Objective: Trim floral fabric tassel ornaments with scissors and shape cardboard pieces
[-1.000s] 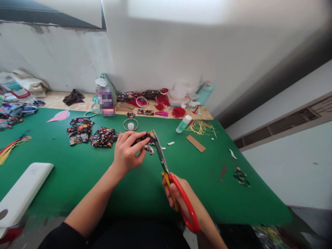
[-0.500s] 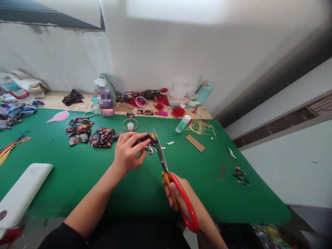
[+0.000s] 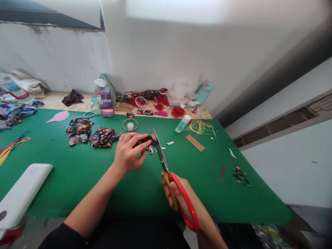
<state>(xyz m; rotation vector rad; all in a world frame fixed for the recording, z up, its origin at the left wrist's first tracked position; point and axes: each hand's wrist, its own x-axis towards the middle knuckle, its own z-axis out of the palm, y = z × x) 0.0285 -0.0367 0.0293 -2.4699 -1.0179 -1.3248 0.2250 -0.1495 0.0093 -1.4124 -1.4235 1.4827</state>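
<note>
Two hands work over the green mat [image 3: 77, 173]. The left hand [image 3: 127, 154] pinches a small flowery cloth piece [image 3: 148, 139] between thumb and fingers, just above the mat. The right hand [image 3: 178, 199], closer to the person, is curled through the red scissors [image 3: 173, 180], whose blades point up to the cloth and look nearly closed. Tiny cut bits [image 3: 149, 150] lie right under the left fingertips, so some trimming looks done. Two bigger flowery cloths [image 3: 89, 134] wait left of that hand, maybe uncut.
</note>
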